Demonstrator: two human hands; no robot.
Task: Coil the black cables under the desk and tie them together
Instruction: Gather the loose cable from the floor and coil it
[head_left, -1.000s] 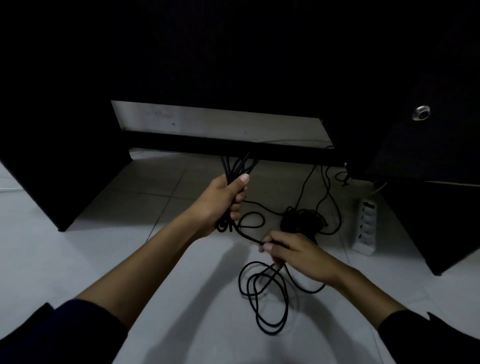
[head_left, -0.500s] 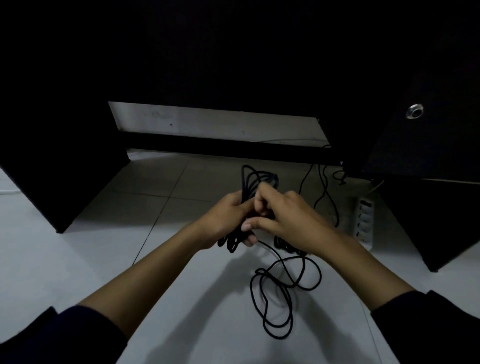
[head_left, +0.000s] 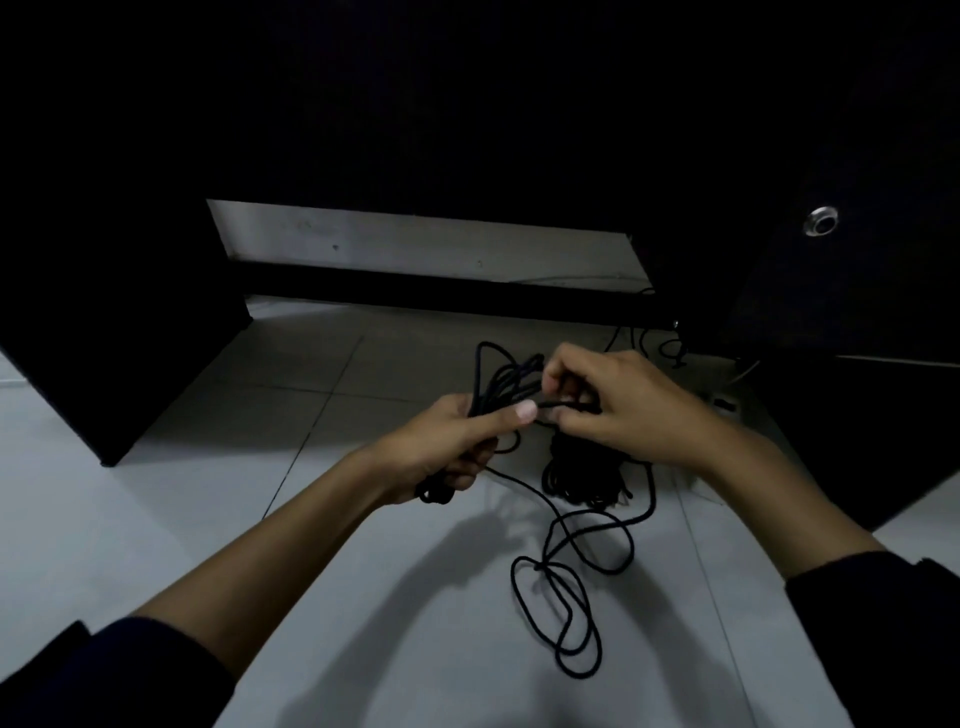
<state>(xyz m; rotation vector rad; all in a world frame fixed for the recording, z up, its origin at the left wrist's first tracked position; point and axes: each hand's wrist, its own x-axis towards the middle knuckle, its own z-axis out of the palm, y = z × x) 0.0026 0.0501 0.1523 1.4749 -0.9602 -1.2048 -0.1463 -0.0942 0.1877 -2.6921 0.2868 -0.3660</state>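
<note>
the black desk (head_left: 467, 130) fills the upper view, its dark underside shading the pale tiled floor (head_left: 156, 519) where the work goes on. a second bundle of cable (head_left: 582, 478) sits on the tiles just below the hands, seemingly set aside. slack cable (head_left: 566, 613) trails in loose loops toward the camera, likely feed for more turns. the left hand (head_left: 457, 441) grips the gathered coil (head_left: 498, 384) upright, thumb pressed over the strands to stop them springing apart. the right hand (head_left: 623, 405), close against it, pinches one strand at the thumb tip, probably laying on another loop.
</note>
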